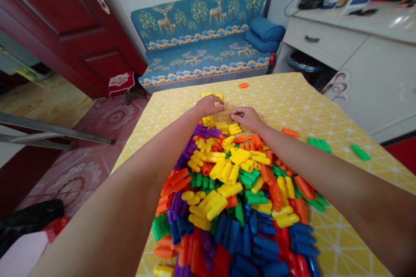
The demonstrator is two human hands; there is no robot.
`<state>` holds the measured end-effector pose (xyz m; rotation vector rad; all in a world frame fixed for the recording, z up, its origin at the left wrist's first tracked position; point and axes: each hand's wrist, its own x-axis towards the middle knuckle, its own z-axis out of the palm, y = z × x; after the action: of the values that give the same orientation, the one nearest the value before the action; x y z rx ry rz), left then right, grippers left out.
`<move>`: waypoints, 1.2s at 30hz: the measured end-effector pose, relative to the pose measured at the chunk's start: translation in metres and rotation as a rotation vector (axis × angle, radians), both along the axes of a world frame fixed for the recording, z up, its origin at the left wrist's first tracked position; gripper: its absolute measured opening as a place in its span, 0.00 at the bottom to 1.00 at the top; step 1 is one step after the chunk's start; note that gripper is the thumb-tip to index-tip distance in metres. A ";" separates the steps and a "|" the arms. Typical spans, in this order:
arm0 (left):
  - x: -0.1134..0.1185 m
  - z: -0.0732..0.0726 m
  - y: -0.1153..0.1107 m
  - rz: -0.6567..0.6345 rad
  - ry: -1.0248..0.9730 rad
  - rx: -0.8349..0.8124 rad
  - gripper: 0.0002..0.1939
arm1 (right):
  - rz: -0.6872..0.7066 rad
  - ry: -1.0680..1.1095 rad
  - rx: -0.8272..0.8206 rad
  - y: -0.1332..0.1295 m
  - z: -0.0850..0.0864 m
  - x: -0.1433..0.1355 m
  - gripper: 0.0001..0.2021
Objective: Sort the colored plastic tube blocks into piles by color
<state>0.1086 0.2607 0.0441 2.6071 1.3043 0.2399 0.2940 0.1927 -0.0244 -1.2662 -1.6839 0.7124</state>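
Both arms stretch over a large heap of plastic bullet-shaped building blocks point(224, 171) in yellow, orange, green, blue, purple and red. Beyond the heap, my left hand point(210, 104) hovers with its fingers curved and a gap between thumb and fingertips. Yellow blocks point(208, 120) lie under and just behind it. My right hand point(247, 117) is a little to the right, its fingers curled together in a pinch. Whatever might be between those fingertips is too small or blurred to make out. Purple blocks point(208, 131) lie at the heap's far left.
A yellow patterned tablecloth point(276, 95) covers the table. Single orange point(243, 85) and green blocks point(360, 152) lie apart from the heap. Behind stands a blue sofa point(201, 47); a white cabinet point(370, 65) is at right, a red stool point(121, 81) at left.
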 end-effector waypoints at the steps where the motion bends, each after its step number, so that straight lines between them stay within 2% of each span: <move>1: 0.000 -0.008 0.001 -0.021 0.022 -0.008 0.28 | 0.002 0.004 -0.001 0.000 0.000 0.000 0.09; 4: -0.001 -0.024 -0.003 -0.103 0.130 -0.112 0.34 | 0.002 -0.001 0.007 0.000 -0.001 0.001 0.10; 6: -0.004 -0.023 -0.012 -0.150 0.134 -0.181 0.34 | -0.001 -0.011 0.013 0.000 -0.001 0.001 0.10; 11: -0.021 0.005 -0.053 -0.286 0.070 -0.373 0.27 | 0.014 -0.013 -0.001 0.001 -0.002 0.003 0.12; 13: -0.029 0.015 -0.074 -0.295 0.010 -0.414 0.29 | 0.035 -0.017 -0.025 0.003 -0.003 0.005 0.12; 18: -0.045 0.028 -0.125 -0.315 -0.175 -0.322 0.26 | 0.122 -0.065 -0.114 0.007 0.000 0.006 0.17; 24: -0.070 0.042 -0.171 -0.180 -0.285 -0.223 0.21 | 0.224 -0.264 -0.169 -0.012 0.025 -0.015 0.21; 27: -0.089 0.052 -0.194 -0.084 -0.357 -0.199 0.21 | 0.226 -0.323 -0.201 -0.032 0.042 -0.031 0.25; 30: -0.111 0.057 -0.215 0.070 -0.393 -0.166 0.21 | 0.210 -0.418 -0.230 -0.059 0.060 -0.048 0.29; 33: -0.134 0.049 -0.229 0.212 -0.445 -0.091 0.21 | 0.197 -0.542 -0.185 -0.093 0.078 -0.060 0.29; 36: -0.154 0.030 -0.238 0.357 -0.501 -0.026 0.22 | 0.232 -0.539 -0.103 -0.130 0.096 -0.065 0.26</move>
<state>-0.0455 0.0228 0.0743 2.0727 1.5364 0.8603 0.2291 0.0629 0.0712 -1.4356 -2.2838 0.6315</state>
